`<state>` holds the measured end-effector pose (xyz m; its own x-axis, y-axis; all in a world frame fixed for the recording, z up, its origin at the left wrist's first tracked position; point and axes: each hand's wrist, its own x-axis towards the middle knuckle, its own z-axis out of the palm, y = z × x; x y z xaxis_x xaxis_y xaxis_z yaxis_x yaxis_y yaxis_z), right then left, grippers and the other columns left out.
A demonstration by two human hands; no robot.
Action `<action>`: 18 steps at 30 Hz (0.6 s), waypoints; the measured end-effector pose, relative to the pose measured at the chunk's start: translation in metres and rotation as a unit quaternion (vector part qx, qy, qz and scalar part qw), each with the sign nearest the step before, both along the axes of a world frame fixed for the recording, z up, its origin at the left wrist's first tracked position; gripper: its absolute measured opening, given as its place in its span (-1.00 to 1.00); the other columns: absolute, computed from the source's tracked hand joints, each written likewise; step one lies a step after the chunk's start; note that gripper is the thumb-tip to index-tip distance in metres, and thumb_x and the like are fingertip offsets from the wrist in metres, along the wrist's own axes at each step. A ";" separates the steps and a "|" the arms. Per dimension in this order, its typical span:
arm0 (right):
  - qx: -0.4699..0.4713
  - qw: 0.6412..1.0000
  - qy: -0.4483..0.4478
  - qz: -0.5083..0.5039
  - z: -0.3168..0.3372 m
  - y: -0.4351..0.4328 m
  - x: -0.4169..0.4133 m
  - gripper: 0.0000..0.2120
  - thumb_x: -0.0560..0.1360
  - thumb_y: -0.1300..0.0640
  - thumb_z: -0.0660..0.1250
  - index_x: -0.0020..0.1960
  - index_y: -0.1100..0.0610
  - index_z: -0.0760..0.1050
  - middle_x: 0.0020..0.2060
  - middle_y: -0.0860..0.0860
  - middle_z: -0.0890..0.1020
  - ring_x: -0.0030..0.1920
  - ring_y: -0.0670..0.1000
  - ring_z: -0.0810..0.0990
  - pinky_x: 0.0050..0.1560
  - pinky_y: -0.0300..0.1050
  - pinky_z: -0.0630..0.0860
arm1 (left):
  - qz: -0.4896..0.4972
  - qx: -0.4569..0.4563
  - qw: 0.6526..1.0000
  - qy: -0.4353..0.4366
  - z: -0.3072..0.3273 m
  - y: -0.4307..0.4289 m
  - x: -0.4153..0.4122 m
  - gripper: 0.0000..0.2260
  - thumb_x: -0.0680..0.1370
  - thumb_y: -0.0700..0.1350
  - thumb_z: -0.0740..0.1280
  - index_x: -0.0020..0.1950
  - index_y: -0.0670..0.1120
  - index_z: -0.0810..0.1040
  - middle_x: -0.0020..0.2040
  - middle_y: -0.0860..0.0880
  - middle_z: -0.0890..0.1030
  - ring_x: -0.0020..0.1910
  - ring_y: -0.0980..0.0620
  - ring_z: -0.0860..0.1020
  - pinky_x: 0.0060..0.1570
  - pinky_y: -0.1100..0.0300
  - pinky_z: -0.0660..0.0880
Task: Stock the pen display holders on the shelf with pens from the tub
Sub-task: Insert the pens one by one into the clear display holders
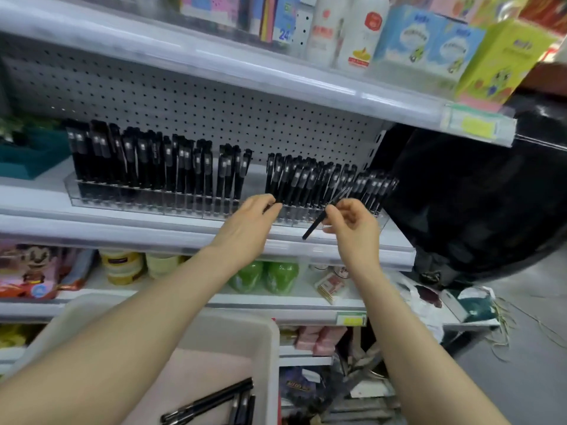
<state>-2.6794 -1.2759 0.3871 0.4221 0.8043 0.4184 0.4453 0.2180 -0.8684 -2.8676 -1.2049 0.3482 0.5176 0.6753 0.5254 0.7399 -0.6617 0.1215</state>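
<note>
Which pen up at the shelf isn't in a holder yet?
The pen pinched by the right hand, slanting free before the right holder; all others stand slotted.

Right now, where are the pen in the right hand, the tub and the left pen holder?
pen (314,226): head view, lower barrel.
tub (272,357): head view, right wall.
left pen holder (138,206): head view, clear front wall.
</note>
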 end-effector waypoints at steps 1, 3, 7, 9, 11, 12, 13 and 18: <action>0.007 1.000 -0.016 -0.013 0.005 0.007 0.006 -0.92 0.56 0.11 0.34 -0.10 -0.01 0.48 -0.22 0.05 0.65 -0.20 0.02 0.67 -0.11 -0.05 0.64 | 0.005 -0.004 1.000 -0.004 -0.001 0.002 0.004 -0.36 0.49 -0.42 0.30 0.54 -0.16 0.20 0.49 -0.14 0.24 0.47 -0.11 0.20 0.39 0.07 0.29; 0.025 0.999 -0.031 -0.030 0.016 0.020 0.014 -0.92 0.56 0.10 0.34 -0.11 -0.01 0.49 -0.24 0.02 0.65 -0.22 -0.01 0.67 -0.11 -0.08 0.63 | 0.006 -0.009 1.000 -0.007 -0.003 0.006 0.007 -0.38 0.51 -0.41 0.28 0.54 -0.18 0.19 0.49 -0.15 0.25 0.48 -0.11 0.19 0.43 0.10 0.22; 0.053 0.995 -0.073 -0.046 0.028 0.045 0.016 -0.95 0.56 0.10 0.33 -0.03 0.08 0.51 -0.20 0.00 0.65 -0.18 0.00 0.66 -0.13 -0.20 0.61 | 0.005 -0.010 1.000 -0.013 -0.007 0.010 0.009 -0.41 0.51 -0.41 0.29 0.53 -0.20 0.23 0.45 -0.15 0.30 0.45 -0.11 0.22 0.42 0.11 0.22; 0.054 0.992 -0.103 -0.055 0.028 0.057 0.016 -0.89 0.56 0.07 0.33 -0.01 0.11 0.53 -0.20 -0.04 0.64 -0.17 -0.01 0.65 -0.06 -0.04 0.62 | 0.009 -0.008 1.000 -0.014 -0.006 0.010 0.009 -0.42 0.51 -0.41 0.28 0.51 -0.20 0.26 0.42 -0.13 0.34 0.42 -0.10 0.24 0.39 0.11 0.27; 0.039 0.988 -0.138 -0.057 0.023 0.066 0.016 -0.85 0.56 0.06 0.33 0.03 0.14 0.55 -0.20 -0.03 0.64 -0.16 0.00 0.63 -0.03 0.02 0.60 | 0.014 -0.008 1.000 -0.014 -0.006 0.011 0.010 -0.42 0.50 -0.42 0.29 0.51 -0.19 0.28 0.38 -0.12 0.36 0.38 -0.09 0.27 0.35 0.12 0.31; 0.025 0.986 -0.154 -0.055 0.019 0.069 0.016 -0.83 0.56 0.06 0.33 0.05 0.16 0.56 -0.19 -0.02 0.65 -0.15 0.01 0.63 -0.02 0.02 0.59 | 0.016 -0.008 1.000 -0.014 -0.006 0.011 0.011 -0.42 0.49 -0.42 0.29 0.50 -0.19 0.28 0.37 -0.11 0.37 0.36 -0.09 0.29 0.33 0.12 0.33; 0.010 0.984 -0.169 -0.050 0.014 0.072 0.016 -0.82 0.56 0.07 0.33 0.07 0.17 0.56 -0.17 0.00 0.65 -0.14 0.03 0.63 -0.01 0.02 0.58 | 0.019 -0.009 1.000 -0.013 -0.006 0.011 0.011 -0.42 0.49 -0.42 0.29 0.50 -0.19 0.29 0.35 -0.11 0.39 0.35 -0.09 0.30 0.31 0.12 0.35; -0.056 0.982 -0.178 -0.042 -0.007 0.076 0.016 -0.81 0.59 0.09 0.30 0.10 0.20 0.56 -0.15 0.08 0.68 -0.11 0.08 0.63 -0.03 -0.07 0.54 | 0.024 -0.013 1.000 -0.013 -0.008 0.012 0.013 -0.44 0.49 -0.41 0.30 0.48 -0.20 0.33 0.32 -0.11 0.40 0.31 -0.10 0.33 0.27 0.10 0.42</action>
<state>-2.6637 -1.1996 0.3796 0.3316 0.8227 0.4618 0.7371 0.0796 -0.6711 -2.8549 -1.1932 0.3406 0.4707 0.7121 0.5209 0.7669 -0.6221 0.1574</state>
